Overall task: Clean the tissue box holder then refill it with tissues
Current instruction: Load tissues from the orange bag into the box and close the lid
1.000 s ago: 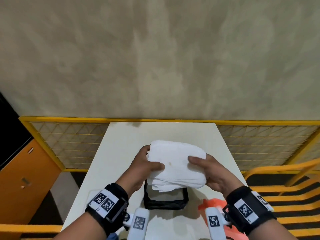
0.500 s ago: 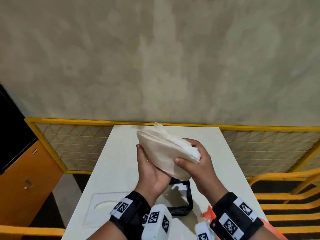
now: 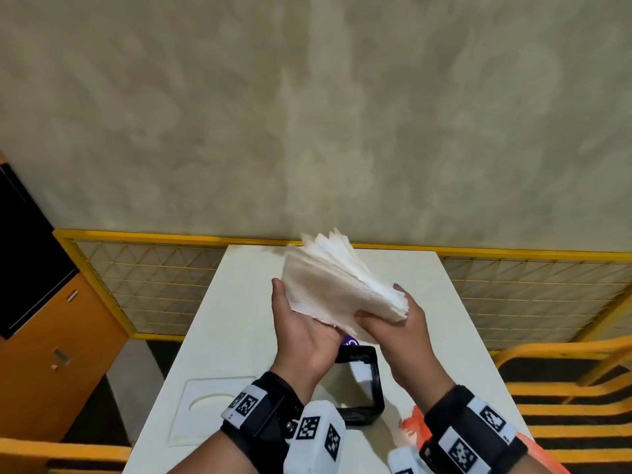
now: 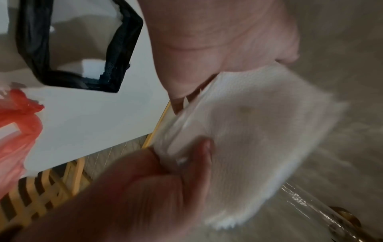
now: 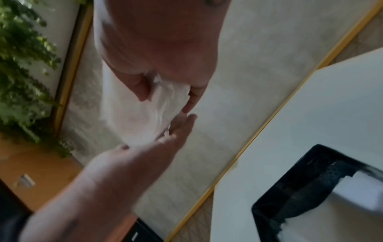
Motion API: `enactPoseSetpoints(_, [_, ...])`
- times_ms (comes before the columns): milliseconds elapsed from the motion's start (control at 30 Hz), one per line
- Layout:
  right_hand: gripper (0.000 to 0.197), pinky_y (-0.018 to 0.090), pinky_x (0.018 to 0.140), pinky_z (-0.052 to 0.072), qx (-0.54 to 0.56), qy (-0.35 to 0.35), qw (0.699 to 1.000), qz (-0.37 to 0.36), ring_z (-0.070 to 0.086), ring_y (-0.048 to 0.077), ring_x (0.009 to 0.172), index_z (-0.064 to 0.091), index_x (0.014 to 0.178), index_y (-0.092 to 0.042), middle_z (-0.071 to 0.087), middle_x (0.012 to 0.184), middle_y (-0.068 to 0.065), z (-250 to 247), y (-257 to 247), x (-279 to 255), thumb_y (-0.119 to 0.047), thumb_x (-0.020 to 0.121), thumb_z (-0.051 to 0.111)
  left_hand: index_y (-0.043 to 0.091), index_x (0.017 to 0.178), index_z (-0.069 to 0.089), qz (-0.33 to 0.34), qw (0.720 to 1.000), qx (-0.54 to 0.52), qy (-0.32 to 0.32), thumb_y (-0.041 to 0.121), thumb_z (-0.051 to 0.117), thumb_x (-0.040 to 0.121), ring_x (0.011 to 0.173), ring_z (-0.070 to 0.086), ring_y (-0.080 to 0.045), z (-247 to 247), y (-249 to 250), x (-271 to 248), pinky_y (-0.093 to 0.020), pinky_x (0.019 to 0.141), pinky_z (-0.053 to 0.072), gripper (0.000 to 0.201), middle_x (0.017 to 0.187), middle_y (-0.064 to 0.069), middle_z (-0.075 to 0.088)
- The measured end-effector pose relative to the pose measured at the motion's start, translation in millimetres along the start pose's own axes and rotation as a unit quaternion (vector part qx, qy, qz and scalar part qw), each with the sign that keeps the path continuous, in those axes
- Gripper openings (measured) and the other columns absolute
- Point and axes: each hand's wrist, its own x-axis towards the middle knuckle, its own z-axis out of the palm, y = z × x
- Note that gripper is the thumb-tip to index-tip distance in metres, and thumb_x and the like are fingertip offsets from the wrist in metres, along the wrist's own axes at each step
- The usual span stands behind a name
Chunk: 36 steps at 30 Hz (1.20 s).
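A thick stack of white tissues (image 3: 328,282) is held tilted above the table, its loose edges fanned upward. My right hand (image 3: 403,333) pinches the stack's lower right edge, thumb in front; the right wrist view shows the same tissues (image 5: 165,98) between thumb and fingers. My left hand (image 3: 301,326) lies flat and palm-up under the stack's left side, fingers straight (image 5: 178,129). The black tissue box holder (image 3: 374,371) stands open-topped on the white table (image 3: 239,302) just below my hands, and a little white shows inside it (image 4: 93,67).
A flat white lid (image 3: 212,415) with a curved slot lies on the table to the left of the holder. An orange plastic bag (image 3: 412,424) sits at the near right. A yellow mesh fence (image 3: 154,278) rings the table; an orange cabinet (image 3: 51,354) stands left.
The stack, held flat by both hands over the holder, has been lifted and tipped onto its edge. My left hand let go and now lies flat beneath it.
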Motion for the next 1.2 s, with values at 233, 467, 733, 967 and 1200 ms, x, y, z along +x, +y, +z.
enactPoseSetpoints(233, [0.045,0.034,0.072,0.056,0.060,-0.004,0.997,0.043,0.068,0.026,0.090,0.066,0.103,-0.019,0.072,0.094,0.006,-17,6,3,-0.002,0.062,0.070,0.022,0.141,0.056,0.053,0.987,0.152,-0.025,0.079,0.043,0.085,0.121,0.062,-0.037,-19,36,15,-0.048,0.090,0.053,0.081,0.135,-0.019,0.064])
enactPoseSetpoints(467, [0.058,0.042,0.081,0.056,0.097,-0.040,0.985,0.138,0.068,0.034,0.102,0.062,0.116,-0.012,0.071,0.110,0.015,-22,21,10,-0.003,0.061,0.079,0.025,0.129,0.064,0.035,0.935,0.345,-0.079,0.081,0.032,0.079,0.109,0.071,-0.020,-17,34,8,-0.039,0.087,0.056,0.081,0.120,-0.006,0.074])
enactPoseSetpoints(733, [0.038,0.052,0.092,0.052,0.142,-0.052,0.954,0.259,0.067,0.039,0.104,0.061,0.119,-0.005,0.070,0.113,0.021,-31,34,10,0.005,0.082,0.067,0.027,0.130,0.059,-0.047,0.878,0.470,-0.080,0.043,0.067,0.092,0.112,0.070,-0.022,-48,33,13,-0.039,0.093,0.055,0.042,0.123,0.000,0.073])
enactPoseSetpoints(967, [0.040,0.046,0.082,0.058,-0.032,-0.036,0.922,0.385,0.069,0.039,0.094,0.056,0.120,0.004,0.069,0.106,0.026,-34,98,14,0.009,0.081,0.060,0.011,0.096,0.069,-0.138,0.740,0.658,-0.007,0.012,0.067,0.087,0.063,0.059,-0.014,-89,16,25,-0.020,0.050,0.039,0.009,0.083,-0.003,0.066])
enactPoseSetpoints(1200, [0.029,0.033,0.078,0.053,-0.266,-0.059,0.896,0.351,0.060,0.022,0.088,0.047,0.106,-0.014,0.059,0.095,0.001,-23,120,6,-0.001,0.080,0.047,0.015,0.110,0.067,-0.087,0.592,0.801,-0.008,0.028,0.071,0.080,0.097,0.066,-0.019,-125,-8,44,-0.031,0.081,0.056,0.033,0.106,0.000,0.070])
